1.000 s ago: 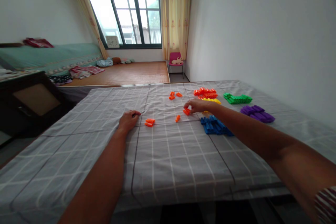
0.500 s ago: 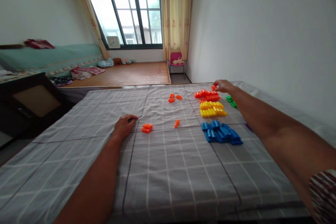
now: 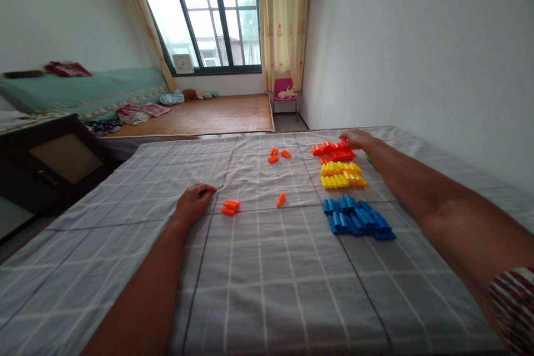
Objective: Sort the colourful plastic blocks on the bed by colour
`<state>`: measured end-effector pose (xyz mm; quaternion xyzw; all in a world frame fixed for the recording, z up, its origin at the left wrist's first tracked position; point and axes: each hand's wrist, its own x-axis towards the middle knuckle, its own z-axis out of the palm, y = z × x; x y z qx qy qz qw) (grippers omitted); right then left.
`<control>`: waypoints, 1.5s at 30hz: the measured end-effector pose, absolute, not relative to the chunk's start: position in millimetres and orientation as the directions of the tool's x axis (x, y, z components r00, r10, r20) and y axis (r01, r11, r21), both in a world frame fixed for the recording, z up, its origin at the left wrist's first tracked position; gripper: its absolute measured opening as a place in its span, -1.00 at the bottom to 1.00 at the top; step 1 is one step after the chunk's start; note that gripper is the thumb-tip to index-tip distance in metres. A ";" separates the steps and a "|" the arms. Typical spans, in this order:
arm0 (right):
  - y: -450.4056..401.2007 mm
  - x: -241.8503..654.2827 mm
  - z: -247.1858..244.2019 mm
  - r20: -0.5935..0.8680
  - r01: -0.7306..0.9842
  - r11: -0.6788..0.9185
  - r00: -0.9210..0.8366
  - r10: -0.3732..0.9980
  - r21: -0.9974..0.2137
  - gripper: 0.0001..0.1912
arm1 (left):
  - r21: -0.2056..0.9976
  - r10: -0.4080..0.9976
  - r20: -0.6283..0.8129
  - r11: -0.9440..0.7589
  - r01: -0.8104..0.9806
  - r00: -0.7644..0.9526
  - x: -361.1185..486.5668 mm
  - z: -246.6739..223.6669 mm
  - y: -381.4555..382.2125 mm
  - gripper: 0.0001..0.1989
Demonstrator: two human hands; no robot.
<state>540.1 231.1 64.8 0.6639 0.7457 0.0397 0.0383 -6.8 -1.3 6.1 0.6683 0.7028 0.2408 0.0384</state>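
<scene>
My right hand (image 3: 357, 138) reaches to the far edge of a pile of red plastic pieces (image 3: 334, 151). Its fingertips pinch a small red piece against the top of that pile. Nearer to me lie rows of yellow plastic pieces (image 3: 342, 175) and a larger heap of blue plastic pieces (image 3: 359, 218). Green pieces (image 3: 371, 162) are partly hidden behind my right forearm. My left hand (image 3: 195, 201) rests on the cloth, fingers loosely bent and holding nothing visible. Just to its right is a small cluster of orange pieces (image 3: 231, 207).
A grey checked cloth (image 3: 258, 289) covers the surface. One orange piece (image 3: 281, 200) lies alone near the middle, with three orange pieces (image 3: 273, 159) farther back. Beyond stand a low bed (image 3: 233, 114), a pink chair (image 3: 284, 89) and a dark cabinet (image 3: 54, 158).
My right hand has lowered slightly, bringing the red piece down onto the red pile. My left hand stays on the cloth. The view has shifted a little.
</scene>
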 end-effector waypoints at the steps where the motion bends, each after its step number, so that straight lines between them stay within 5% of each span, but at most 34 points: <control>1: 231.6 541.7 63.9 0.006 0.989 0.114 -0.115 0.993 0.095 -0.38 | 0.391 0.958 0.269 -0.014 0.920 -0.100 -7.1 5.9 -1.3 -0.69; 9: 218.2 533.8 92.3 0.201 0.986 0.146 -0.159 0.967 0.077 -0.46 | 0.389 0.953 0.289 -0.028 0.921 -0.093 -5.1 5.7 -0.4 -0.70; 13: 200.7 468.8 103.8 0.292 0.932 0.358 -0.356 0.888 0.045 -0.60 | 0.385 0.952 0.297 -0.047 0.922 -0.076 -2.6 4.8 1.0 -0.70; 24: 205.4 311.9 41.7 0.063 0.756 0.640 -0.651 0.756 0.135 -0.45 | 0.379 0.949 0.300 -0.023 0.925 -0.100 2.9 1.2 -0.9 -0.72; 28: 213.0 302.9 31.8 0.000 0.723 0.675 -0.682 0.731 0.150 -0.62 | 0.369 0.946 0.311 -0.031 0.929 -0.092 2.5 0.3 -0.4 -0.72; 35: 208.2 322.2 60.1 0.101 0.789 0.575 -0.604 0.790 0.217 -0.66 | 0.375 0.947 0.310 -0.037 0.926 -0.087 2.5 1.0 0.7 -0.71; 42: 203.9 410.5 116.7 -0.059 0.942 0.327 -0.332 0.941 -0.081 -0.54 | 0.369 0.949 0.305 -0.038 0.929 -0.082 0.9 2.7 3.1 -0.71; 45: 195.1 436.6 110.3 -0.148 0.963 0.244 -0.259 0.954 -0.115 -0.49 | 0.369 0.949 0.304 -0.040 0.929 -0.080 0.1 3.5 4.1 -0.72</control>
